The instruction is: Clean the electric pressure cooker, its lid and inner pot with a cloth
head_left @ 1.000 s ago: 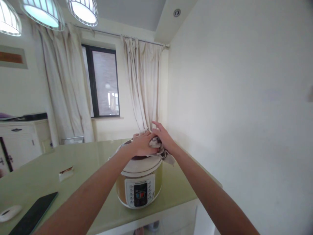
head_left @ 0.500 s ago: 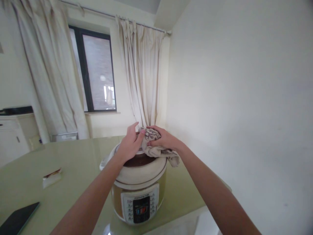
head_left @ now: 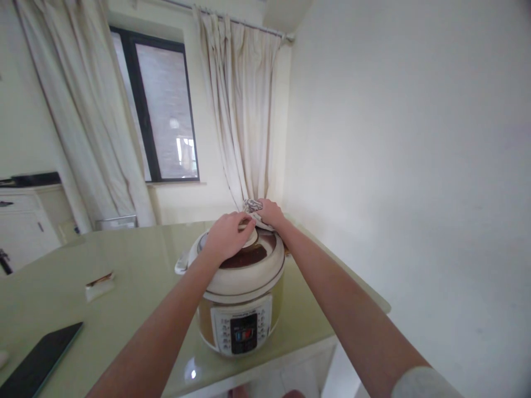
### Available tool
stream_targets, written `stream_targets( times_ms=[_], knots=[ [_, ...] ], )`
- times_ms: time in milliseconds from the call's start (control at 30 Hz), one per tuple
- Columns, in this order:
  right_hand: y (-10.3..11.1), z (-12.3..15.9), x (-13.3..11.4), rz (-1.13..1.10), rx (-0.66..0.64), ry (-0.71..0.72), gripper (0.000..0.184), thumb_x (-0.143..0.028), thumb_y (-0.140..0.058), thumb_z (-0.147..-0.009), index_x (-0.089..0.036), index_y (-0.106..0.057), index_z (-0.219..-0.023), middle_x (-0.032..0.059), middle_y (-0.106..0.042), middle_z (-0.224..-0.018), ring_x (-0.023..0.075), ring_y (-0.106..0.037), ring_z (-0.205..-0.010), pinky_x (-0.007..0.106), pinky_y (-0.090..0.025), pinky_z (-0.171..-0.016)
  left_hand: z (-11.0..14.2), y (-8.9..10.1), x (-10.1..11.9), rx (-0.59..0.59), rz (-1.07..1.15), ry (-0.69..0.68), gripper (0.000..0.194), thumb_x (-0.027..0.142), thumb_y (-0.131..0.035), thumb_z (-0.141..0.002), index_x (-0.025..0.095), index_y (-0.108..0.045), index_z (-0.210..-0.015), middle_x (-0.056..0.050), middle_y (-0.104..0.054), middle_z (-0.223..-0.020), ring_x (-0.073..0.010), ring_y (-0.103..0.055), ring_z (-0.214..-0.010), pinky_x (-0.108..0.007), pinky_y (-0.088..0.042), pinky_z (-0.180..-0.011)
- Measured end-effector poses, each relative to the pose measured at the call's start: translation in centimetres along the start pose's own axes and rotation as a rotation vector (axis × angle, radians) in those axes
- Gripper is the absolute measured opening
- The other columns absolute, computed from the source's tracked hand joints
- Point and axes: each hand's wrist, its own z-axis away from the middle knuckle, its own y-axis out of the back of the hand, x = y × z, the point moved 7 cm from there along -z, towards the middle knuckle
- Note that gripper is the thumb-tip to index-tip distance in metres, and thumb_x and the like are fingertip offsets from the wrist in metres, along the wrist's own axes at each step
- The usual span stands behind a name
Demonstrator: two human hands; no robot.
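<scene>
A white and gold electric pressure cooker (head_left: 244,287) with a button panel stands upright near the table's front edge. My left hand (head_left: 229,236) rests on top of its brown and white lid (head_left: 271,251), fingers curled round the lid handle (head_left: 251,239). Bunched in my right hand (head_left: 271,213) is a patterned cloth (head_left: 251,205), pressed against the far right side of the lid. The fingertips of the right hand are partly hidden by the cloth.
A pale green table (head_left: 141,265) carries a dark flat tablet-like device (head_left: 41,359) and a small white packet (head_left: 99,286) at the left. A bare wall (head_left: 394,166) runs along the right. Curtains (head_left: 249,110) and a window (head_left: 166,110) lie behind.
My right hand has moved the cloth from the lid's top to its far right side. My left hand has come down from beside the cloth onto the lid handle. The view has tilted down slightly.
</scene>
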Motion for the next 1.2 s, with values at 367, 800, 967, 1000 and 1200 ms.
stream_targets(
  times_ms=[367, 800, 967, 1000, 1200],
  knots=[
    [5.5, 11.7, -4.3, 0.26, 0.079, 0.116, 0.041, -0.051, -0.061, -0.093, -0.029, -0.069, -0.126, 0.0117, -0.077, -0.115, 0.0325, -0.073, -0.104, 0.04, -0.056, -0.085, -0.1, 0.2, -0.5, -0.019, -0.18, 0.084, 0.053, 0.042, -0.024, -0.111, 0.022, -0.072, -0.103, -0.013, -0.078, -0.111, -0.0258, -0.073, -0.107, -0.037, -0.052, -0.094],
    [5.1, 8.2, -1.3, 0.216, 0.032, -0.12, 0.038, -0.037, -0.061, -0.094, -0.02, -0.072, -0.126, 0.0194, -0.075, -0.122, 0.0364, -0.072, -0.116, 0.044, -0.058, -0.092, 0.1, 0.1, -0.4, -0.015, -0.149, 0.087, 0.049, 0.047, -0.034, -0.107, 0.019, -0.074, -0.109, -0.016, -0.076, -0.115, -0.0312, -0.072, -0.107, -0.042, -0.053, -0.094],
    [3.6, 5.0, -1.1, 0.251, 0.101, -0.138, 0.04, -0.039, -0.063, -0.094, -0.018, -0.072, -0.127, 0.0221, -0.074, -0.123, 0.0364, -0.072, -0.115, 0.045, -0.058, -0.092, 0.2, 0.1, -0.2, 0.001, -0.163, 0.087, 0.051, 0.055, -0.039, -0.105, 0.018, -0.074, -0.11, -0.016, -0.076, -0.114, -0.0319, -0.071, -0.107, -0.043, -0.052, -0.095],
    [3.2, 4.6, -1.0, 0.252, 0.114, -0.135, 0.041, -0.04, -0.064, -0.094, -0.018, -0.072, -0.128, 0.0223, -0.073, -0.123, 0.0367, -0.072, -0.116, 0.046, -0.058, -0.092, 0.2, 0.1, -0.2, 0.004, -0.163, 0.087, 0.053, 0.057, -0.039, -0.105, 0.018, -0.074, -0.11, -0.016, -0.076, -0.114, -0.0318, -0.071, -0.107, -0.043, -0.052, -0.095],
    [2.1, 3.9, 0.0, 0.197, 0.075, -0.122, 0.045, -0.046, -0.059, -0.096, -0.021, -0.068, -0.131, 0.0196, -0.075, -0.123, 0.0374, -0.072, -0.117, 0.047, -0.057, -0.094, 0.2, 0.3, -0.1, 0.013, -0.148, 0.08, 0.053, 0.052, -0.03, -0.11, 0.021, -0.073, -0.104, -0.013, -0.076, -0.106, -0.0275, -0.072, -0.104, -0.04, -0.052, -0.094]
  ],
)
